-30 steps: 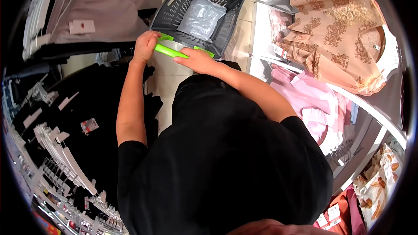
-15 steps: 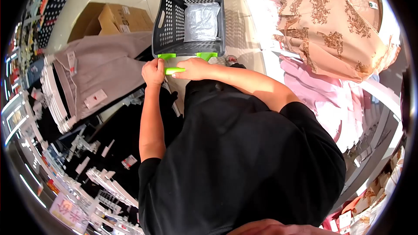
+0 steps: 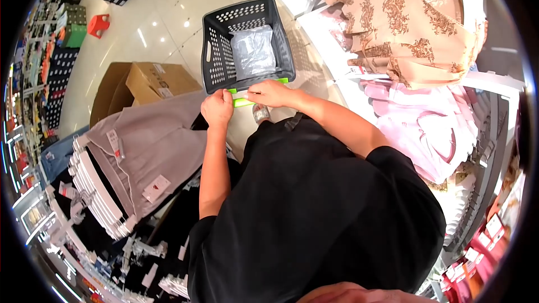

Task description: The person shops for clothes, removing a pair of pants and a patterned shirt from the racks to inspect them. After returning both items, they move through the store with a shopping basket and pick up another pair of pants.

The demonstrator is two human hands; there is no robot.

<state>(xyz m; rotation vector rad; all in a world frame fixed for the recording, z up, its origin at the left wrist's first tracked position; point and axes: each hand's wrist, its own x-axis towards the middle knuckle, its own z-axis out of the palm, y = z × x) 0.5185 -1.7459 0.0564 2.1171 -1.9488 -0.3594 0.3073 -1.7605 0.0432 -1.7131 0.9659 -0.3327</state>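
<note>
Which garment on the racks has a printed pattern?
The peach blouse at upper right; the pink shirts below it and the taupe garments at left are plain.

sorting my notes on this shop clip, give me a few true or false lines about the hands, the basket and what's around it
1. The left hand and right hand both hold the green handle of the basket. True.
2. The basket is empty. False: a plastic-wrapped package lies inside it.
3. A cardboard box sits on the floor to the left of the basket. True.
4. The peach patterned blouse hangs to the left of the basket. False: it hangs on the right, above pink garments.
</note>
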